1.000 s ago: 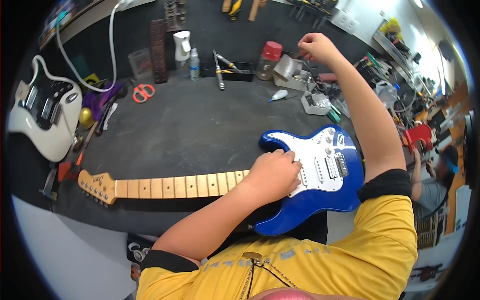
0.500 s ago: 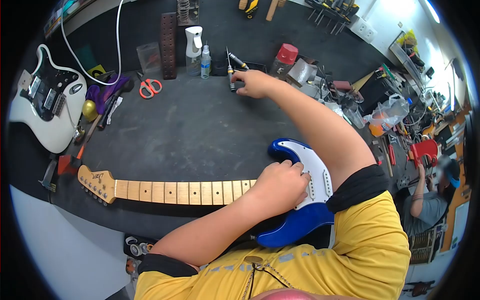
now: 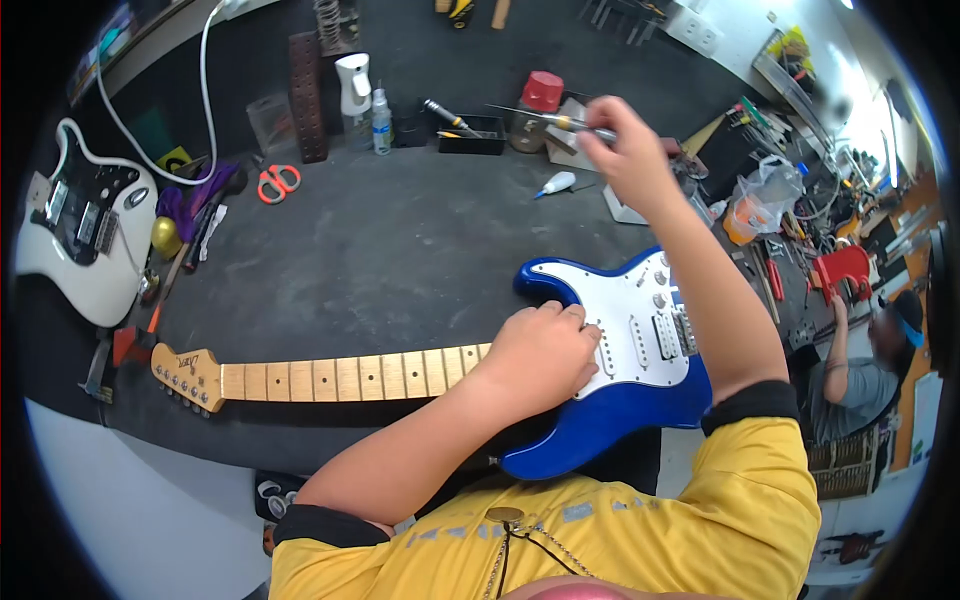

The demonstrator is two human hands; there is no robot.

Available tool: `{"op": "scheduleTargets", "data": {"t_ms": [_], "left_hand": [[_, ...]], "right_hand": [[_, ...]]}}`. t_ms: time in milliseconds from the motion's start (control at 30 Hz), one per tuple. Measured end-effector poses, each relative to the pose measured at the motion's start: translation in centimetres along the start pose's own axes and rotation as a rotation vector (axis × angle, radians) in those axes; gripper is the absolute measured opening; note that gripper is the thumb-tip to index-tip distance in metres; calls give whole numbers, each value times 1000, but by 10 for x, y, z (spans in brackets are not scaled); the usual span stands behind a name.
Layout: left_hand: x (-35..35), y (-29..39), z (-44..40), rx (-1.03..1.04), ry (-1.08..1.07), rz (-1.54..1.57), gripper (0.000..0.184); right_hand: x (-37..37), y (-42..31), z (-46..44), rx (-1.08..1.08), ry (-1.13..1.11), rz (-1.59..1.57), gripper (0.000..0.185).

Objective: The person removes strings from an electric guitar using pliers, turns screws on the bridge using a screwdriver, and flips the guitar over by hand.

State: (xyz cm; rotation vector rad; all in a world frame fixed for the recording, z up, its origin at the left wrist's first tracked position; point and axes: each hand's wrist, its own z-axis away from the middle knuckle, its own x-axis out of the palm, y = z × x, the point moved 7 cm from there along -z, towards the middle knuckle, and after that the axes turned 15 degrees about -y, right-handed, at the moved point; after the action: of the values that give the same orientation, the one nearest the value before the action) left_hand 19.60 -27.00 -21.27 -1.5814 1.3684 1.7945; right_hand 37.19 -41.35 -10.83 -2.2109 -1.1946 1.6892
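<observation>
A blue electric guitar [image 3: 625, 410] with a white pickguard and maple neck lies face up across the front of the bench. My left hand [image 3: 548, 352] rests over the place where neck meets body, its fingers curled down on the guitar; the fingertips are partly hidden. Raised above the bench's right side, my right hand [image 3: 628, 150] is closed around the handle of a screwdriver [image 3: 562, 122]. The thin shaft points left, in front of a red-lidded jar [image 3: 541, 92].
At the back stand a black tray [image 3: 472, 143] holding another tool, spray bottles [image 3: 382, 128] and a small white bottle [image 3: 557, 184]. Orange scissors [image 3: 279, 184] and a white guitar body [image 3: 85, 240] lie left. A co-worker [image 3: 858, 375] sits at the right.
My right hand has lifted the screwdriver from the back of the bench and carried it right. The view has shifted slightly; my left hand stays on the guitar.
</observation>
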Motion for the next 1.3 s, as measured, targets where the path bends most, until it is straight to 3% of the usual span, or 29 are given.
{"op": "scheduleTargets", "data": {"t_ms": [67,133,200,333,433,500,633,967,1300], "left_hand": [[-2,2,-1,-7,-13,-14,34],[-2,6,-2,-10,-22,-23,33],[-2,8,-3,-4,-6,-51,33],[-15,48,1,112,152,-24,37],[-1,96,13,-40,-187,-108,64],[24,109,27,-171,-387,-264,81],[47,109,33,-167,-471,-366,84],[66,105,37,-62,-363,-439,74],[57,102,36,-4,-346,-470,72]], "right_hand": [[-56,10,64,12,149,-107,24],[-98,6,141,173,235,-191,25],[-121,29,224,168,436,-595,26],[-140,52,360,143,868,-865,22],[-148,43,394,226,958,-684,24],[-160,35,403,212,893,-604,27],[-162,12,390,260,756,-389,29],[-117,23,345,363,598,-254,29],[-104,22,337,387,615,-193,28]]}}
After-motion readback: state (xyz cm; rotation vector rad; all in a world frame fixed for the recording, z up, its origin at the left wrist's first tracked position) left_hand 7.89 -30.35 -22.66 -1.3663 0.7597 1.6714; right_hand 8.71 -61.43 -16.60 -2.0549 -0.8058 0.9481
